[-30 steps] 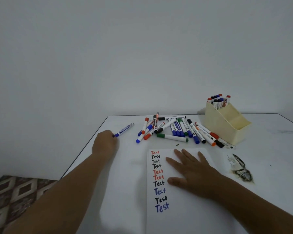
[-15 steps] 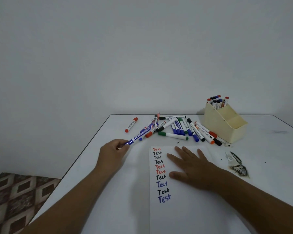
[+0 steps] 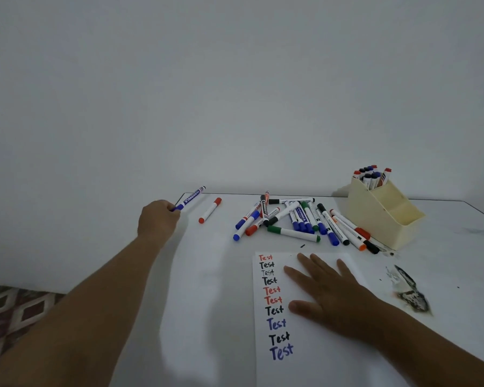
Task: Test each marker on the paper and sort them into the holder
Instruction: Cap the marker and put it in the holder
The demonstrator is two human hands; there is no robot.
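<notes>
**Left hand grips a blue marker at the desk's far left; right hand flat on the paper**

Here the person's left arm reaches forward and to the left across the white desk (image 3: 207, 289), and the left hand (image 3: 158, 220) is curled into a closed grip round the near end of a white-barrelled marker with blue print and a dark far end (image 3: 191, 199). The marker angles up and away from the fist, toward the desk's far edge. Just beside it, to the right, a white marker with red cap and red end (image 3: 210, 210) lies alone on the desk, apart from the hand.

The right hand (image 3: 327, 291) lies flat, fingers straight and spread, pressing on the white sheet of paper (image 3: 313, 367), just right of a column of the word "Test" written in red, black and blue.

Beyond the paper is a loose pile of white markers with blue, red, green, black and orange caps (image 3: 299, 219). To its right stands the cream plastic stepped holder (image 3: 380, 219). Its tall rear compartment holds upright markers with red, black and blue caps (image 3: 372, 175); the lower front compartment shows nothing in it from this angle. A dark smudged stain (image 3: 411, 297) marks the desk right of the paper.
</notes>
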